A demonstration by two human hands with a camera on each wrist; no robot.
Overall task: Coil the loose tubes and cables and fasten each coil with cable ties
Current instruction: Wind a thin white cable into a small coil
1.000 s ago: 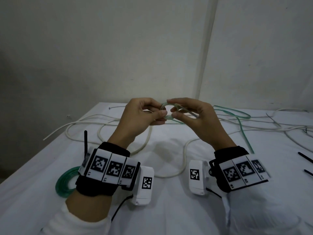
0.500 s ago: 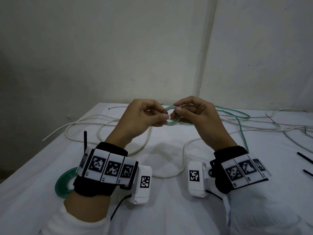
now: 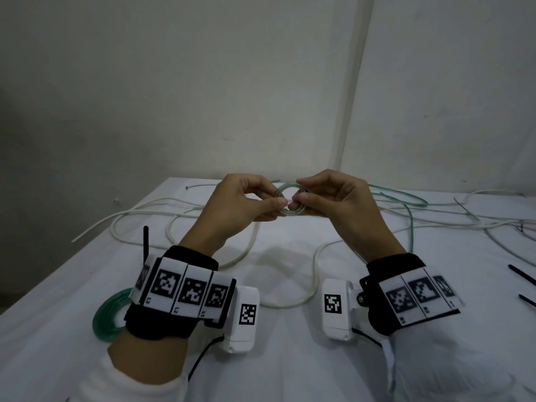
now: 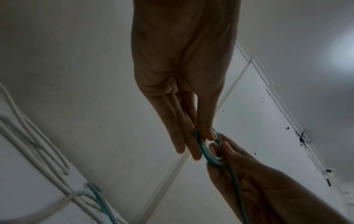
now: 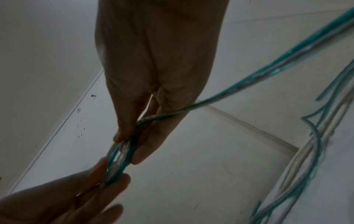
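A white table [image 3: 290, 358] is spread out under both hands, and long white cables [image 3: 185, 210] are strewn across it beyond and beside them. A finished green coil [image 3: 106, 317] is seen lying on the table just by the left wrist. Black cable ties [image 3: 522, 275] are laid out past the right wrist, well apart from the hands. The green tube [image 3: 410, 216] is trailed away over the table on the right hand's side, and its loose run is seen in the right wrist view passing through the right hand's fingers [image 5: 159, 136]. The hands are held up close together above the table. Between them a small green ring of tube [image 3: 290, 200] is kept, with its hole turned to face the person. One side of the ring is pinched by the left hand [image 3: 240, 210] with thumb and fingers. The other side is pinched by the right hand [image 3: 336, 204], so both hands are closed on the same little coil. The long loose part lies off to the right, so the right hand is nearer to it. It is judged that more tube will have to be pulled in from that side and wound round the ring, while the ring is held steady by the left hand. No tie has been put on this ring yet.
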